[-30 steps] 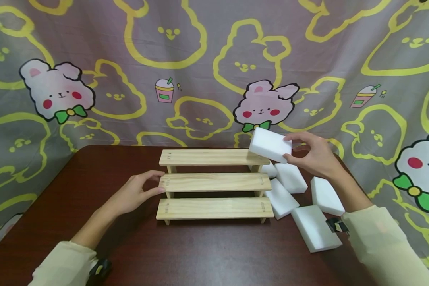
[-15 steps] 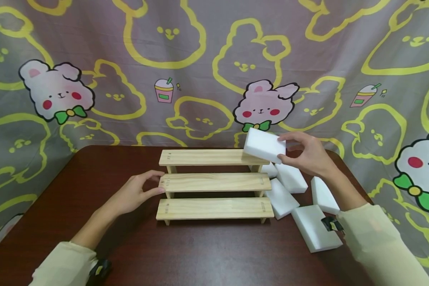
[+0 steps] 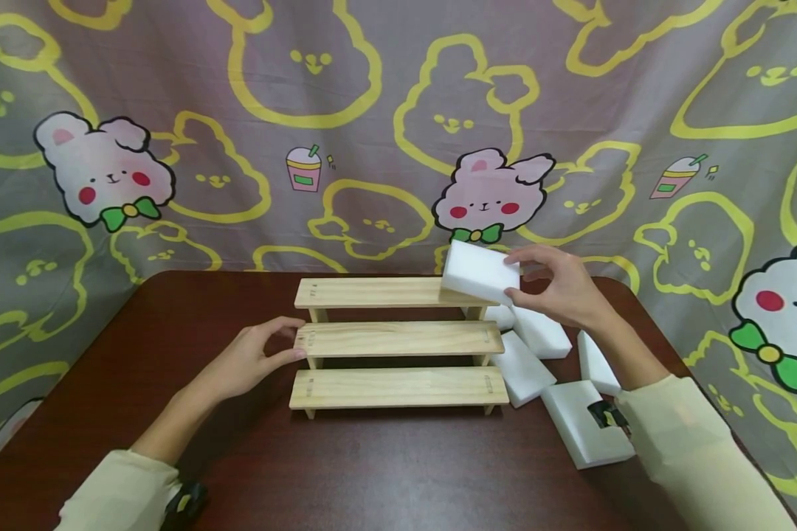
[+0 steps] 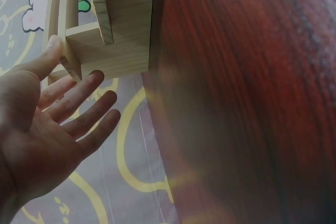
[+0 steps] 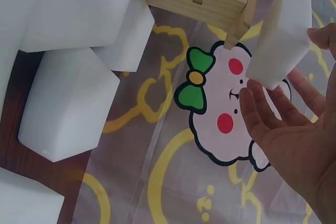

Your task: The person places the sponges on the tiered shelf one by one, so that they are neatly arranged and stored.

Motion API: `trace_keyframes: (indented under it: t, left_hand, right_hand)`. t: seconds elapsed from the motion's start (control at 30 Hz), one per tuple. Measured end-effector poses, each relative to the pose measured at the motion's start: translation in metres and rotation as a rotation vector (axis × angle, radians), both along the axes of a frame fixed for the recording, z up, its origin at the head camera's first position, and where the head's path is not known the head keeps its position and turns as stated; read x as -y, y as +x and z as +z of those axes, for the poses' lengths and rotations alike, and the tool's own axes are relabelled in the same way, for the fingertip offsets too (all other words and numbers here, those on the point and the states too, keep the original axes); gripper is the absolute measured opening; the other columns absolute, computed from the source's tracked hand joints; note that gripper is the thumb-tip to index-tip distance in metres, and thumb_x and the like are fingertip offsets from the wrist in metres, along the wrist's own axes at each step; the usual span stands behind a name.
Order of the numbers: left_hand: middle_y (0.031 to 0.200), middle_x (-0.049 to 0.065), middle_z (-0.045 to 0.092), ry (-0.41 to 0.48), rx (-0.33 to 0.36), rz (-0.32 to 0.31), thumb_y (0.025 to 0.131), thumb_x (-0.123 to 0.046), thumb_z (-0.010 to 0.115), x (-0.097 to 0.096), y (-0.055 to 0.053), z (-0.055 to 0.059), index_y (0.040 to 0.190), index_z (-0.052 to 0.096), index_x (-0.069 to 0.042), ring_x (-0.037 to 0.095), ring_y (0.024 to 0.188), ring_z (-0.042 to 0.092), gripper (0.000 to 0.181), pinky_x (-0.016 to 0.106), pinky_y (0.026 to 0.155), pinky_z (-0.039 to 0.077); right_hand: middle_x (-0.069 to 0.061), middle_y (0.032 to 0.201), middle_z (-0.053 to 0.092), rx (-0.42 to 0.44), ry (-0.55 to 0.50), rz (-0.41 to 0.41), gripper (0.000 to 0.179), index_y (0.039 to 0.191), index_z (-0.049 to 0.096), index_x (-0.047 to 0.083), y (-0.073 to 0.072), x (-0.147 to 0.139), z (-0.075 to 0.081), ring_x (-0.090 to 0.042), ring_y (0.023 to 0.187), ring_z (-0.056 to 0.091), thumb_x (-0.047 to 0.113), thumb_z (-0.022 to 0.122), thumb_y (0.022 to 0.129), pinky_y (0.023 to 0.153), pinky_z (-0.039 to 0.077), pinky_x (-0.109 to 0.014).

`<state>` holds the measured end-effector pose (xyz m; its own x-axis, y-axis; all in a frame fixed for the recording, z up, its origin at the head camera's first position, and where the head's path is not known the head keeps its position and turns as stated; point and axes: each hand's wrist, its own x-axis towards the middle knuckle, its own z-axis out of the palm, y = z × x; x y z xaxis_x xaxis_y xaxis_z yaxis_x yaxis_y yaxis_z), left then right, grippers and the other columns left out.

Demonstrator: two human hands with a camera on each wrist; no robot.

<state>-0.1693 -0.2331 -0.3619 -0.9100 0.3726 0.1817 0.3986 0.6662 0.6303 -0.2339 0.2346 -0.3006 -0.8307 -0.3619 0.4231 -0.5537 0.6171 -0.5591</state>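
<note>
Three boards form a stepped wooden rack [image 3: 398,339], positioned at the centre of the head view on a dark red-brown desk [image 3: 398,472]. The left hand [image 3: 246,358] holds the left end of the middle board [image 3: 398,341] between thumb and index finger; in the left wrist view, the remaining fingers extend apart from one another. The right hand [image 3: 558,284] pinches a white block [image 3: 480,271] by its right end, thumb on the lower edge and fingers on the upper.

The held block is tilted, its left end higher, and is located right of centre, in front of the right end of the top board [image 3: 372,292] as seen from the head camera. In the right wrist view, a gap separates this block from the rack.

Five loose white blocks [image 3: 523,371] lie on the desk to the right of the rack, at centre right and lower right of the frame; one is partly hidden behind the rack. Both forearms carry cream sleeves [image 3: 691,442]. A grey fabric [image 3: 372,88], printed with yellow outlines and rabbit faces, spans the background.
</note>
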Motion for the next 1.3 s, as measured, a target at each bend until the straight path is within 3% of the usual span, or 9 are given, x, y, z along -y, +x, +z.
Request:
trace_keyframes:
  t: [0.23, 0.43, 0.53, 0.7, 0.9, 1.1, 1.3]
  left_hand:
    - [0.111, 0.014, 0.073, -0.010, 0.011, 0.004, 0.098, -0.017, 0.074, 0.000, 0.000, 0.000, 0.135, 0.060, 0.004, 0.039, 0.109, 0.067, 0.045, 0.052, 0.087, 0.050]
    - [0.110, 0.015, 0.073, -0.012, 0.009, 0.003, 0.098, -0.016, 0.074, 0.001, -0.001, -0.001, 0.134, 0.061, 0.004, 0.040, 0.108, 0.066, 0.044, 0.053, 0.086, 0.050]
    - [0.110, 0.014, 0.073, -0.011, 0.005, 0.005, 0.098, -0.016, 0.074, 0.001, -0.001, -0.001, 0.134, 0.061, 0.004, 0.039, 0.108, 0.067, 0.043, 0.054, 0.087, 0.050]
    - [0.110, 0.014, 0.073, -0.012, 0.010, 0.011, 0.098, -0.016, 0.075, 0.000, -0.001, -0.001, 0.134, 0.061, 0.004, 0.039, 0.108, 0.067, 0.044, 0.054, 0.088, 0.050]
    - [0.110, 0.014, 0.073, -0.013, 0.008, 0.009, 0.098, -0.016, 0.074, 0.001, -0.001, -0.001, 0.134, 0.061, 0.004, 0.039, 0.108, 0.067, 0.043, 0.055, 0.088, 0.050]
    - [0.110, 0.014, 0.074, -0.014, 0.007, 0.007, 0.097, -0.015, 0.075, 0.001, -0.001, -0.001, 0.134, 0.061, 0.004, 0.039, 0.109, 0.067, 0.043, 0.054, 0.089, 0.050]
    - [0.109, 0.013, 0.074, -0.010, 0.000, 0.002, 0.097, -0.017, 0.075, 0.000, 0.000, 0.001, 0.133, 0.061, 0.004, 0.038, 0.108, 0.067, 0.044, 0.053, 0.089, 0.049]
  right_hand:
    - [-0.019, 0.130, 0.066, 0.011, -0.003, 0.006, 0.041, 0.119, 0.071, 0.001, 0.000, 0.005, 0.000, -0.033, 0.106, 0.066, 0.004, 0.086, 0.081, 0.088, 0.056, -0.050]
    - [-0.017, 0.128, 0.067, -0.010, -0.014, 0.037, 0.041, 0.118, 0.073, 0.001, -0.003, 0.007, -0.001, -0.031, 0.109, 0.065, 0.003, 0.086, 0.080, 0.086, 0.056, -0.026]
    - [-0.018, 0.128, 0.067, -0.019, -0.014, 0.050, 0.042, 0.119, 0.072, 0.000, -0.003, 0.008, -0.002, -0.031, 0.107, 0.066, 0.003, 0.086, 0.080, 0.085, 0.054, -0.022]
    - [-0.017, 0.128, 0.067, -0.026, -0.009, 0.054, 0.042, 0.118, 0.072, -0.001, -0.004, 0.010, -0.002, -0.030, 0.106, 0.066, 0.003, 0.087, 0.079, 0.085, 0.058, -0.034]
    - [-0.017, 0.126, 0.068, -0.021, -0.034, 0.080, 0.041, 0.117, 0.073, -0.001, -0.005, 0.013, -0.002, -0.029, 0.103, 0.067, 0.003, 0.087, 0.079, 0.086, 0.058, -0.033]
    - [-0.017, 0.126, 0.067, -0.022, -0.042, 0.103, 0.042, 0.118, 0.072, -0.002, -0.007, 0.017, -0.003, -0.030, 0.103, 0.066, 0.002, 0.087, 0.079, 0.086, 0.058, -0.045]
    - [-0.017, 0.124, 0.068, -0.006, -0.042, 0.111, 0.042, 0.119, 0.072, 0.000, -0.007, 0.021, -0.002, -0.031, 0.100, 0.068, 0.003, 0.086, 0.080, 0.088, 0.057, -0.049]
